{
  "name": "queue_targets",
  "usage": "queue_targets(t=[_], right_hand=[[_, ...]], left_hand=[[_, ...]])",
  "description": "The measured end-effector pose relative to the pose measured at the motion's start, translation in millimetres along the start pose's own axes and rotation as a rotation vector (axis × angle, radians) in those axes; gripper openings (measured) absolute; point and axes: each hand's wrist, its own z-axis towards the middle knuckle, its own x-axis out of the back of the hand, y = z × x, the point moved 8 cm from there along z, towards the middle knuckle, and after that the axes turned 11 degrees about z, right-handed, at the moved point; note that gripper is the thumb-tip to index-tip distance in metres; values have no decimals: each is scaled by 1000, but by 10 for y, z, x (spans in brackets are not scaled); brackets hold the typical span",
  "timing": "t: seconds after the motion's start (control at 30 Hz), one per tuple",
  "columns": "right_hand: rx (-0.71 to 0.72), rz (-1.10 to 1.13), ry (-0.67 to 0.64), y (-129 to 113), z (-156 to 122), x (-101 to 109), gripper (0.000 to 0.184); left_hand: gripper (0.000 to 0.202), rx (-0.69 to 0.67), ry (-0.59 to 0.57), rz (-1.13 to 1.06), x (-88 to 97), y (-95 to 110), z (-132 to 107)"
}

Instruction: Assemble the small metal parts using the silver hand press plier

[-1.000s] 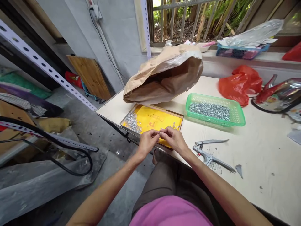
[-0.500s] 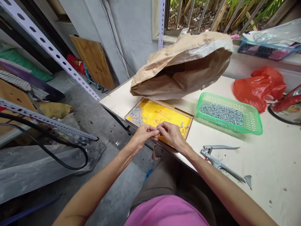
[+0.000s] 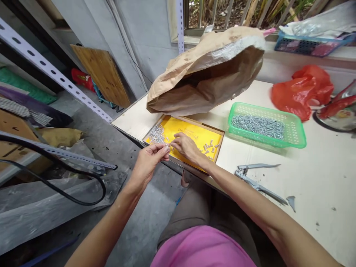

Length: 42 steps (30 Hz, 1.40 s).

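My left hand (image 3: 148, 160) hovers just off the table's near-left edge, fingers pinched on a small silver screw. My right hand (image 3: 185, 146) reaches into a shallow cardboard tray with a yellow lining (image 3: 207, 132), its fingertips pressed together near the pile of small silver screws (image 3: 157, 134) at the tray's left end. More loose screws (image 3: 209, 146) lie scattered at the tray's right side. The two hands' fingertips are a short way apart.
A green plastic basket (image 3: 296, 139) of screws sits right of the tray. A big brown paper sack (image 3: 205, 74) lies behind it. Metal pliers (image 3: 258, 181) rest on the table, a red bag (image 3: 302, 89) at the back right. Perforated metal rails (image 3: 55, 76) stand left.
The hands, joined at the fingertips over the tray's near edge before, have parted. My right hand has moved left toward the screw pile; my left hand has drawn back off the table.
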Motion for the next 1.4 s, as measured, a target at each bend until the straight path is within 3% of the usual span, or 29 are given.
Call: queue_targets(t=[0.1,0.2,0.33,0.43,0.57,0.7,0.83,1.4], right_hand=[[62,-89,-7,-68,-87,189,26],[56,-120,120,-76,-381,751,28],[13,-177,283,-41,-1222,1555,31],[-119,-274,360,152,-2016,1880,31],[-309,-419,349,521,-2871,1880,33],[-389,-467,341,712,-3280,1737,35],[-381,-411,351,744,-3356,1670,36],[-358,-373,361,725,-3320,1722,31]], left_hand=[[40,-21,-63,71,-245,31,-108],[37,-10,-198,124,-661,0,-210],[30,5,-422,175,-1369,-138,-351],[25,47,-552,239,-1857,-318,-416],[21,162,-630,387,-2254,-588,-412],[22,237,-685,519,-2423,-708,-407],[30,264,-770,599,-2534,-701,-449],[33,354,-860,843,-2686,-770,-370]])
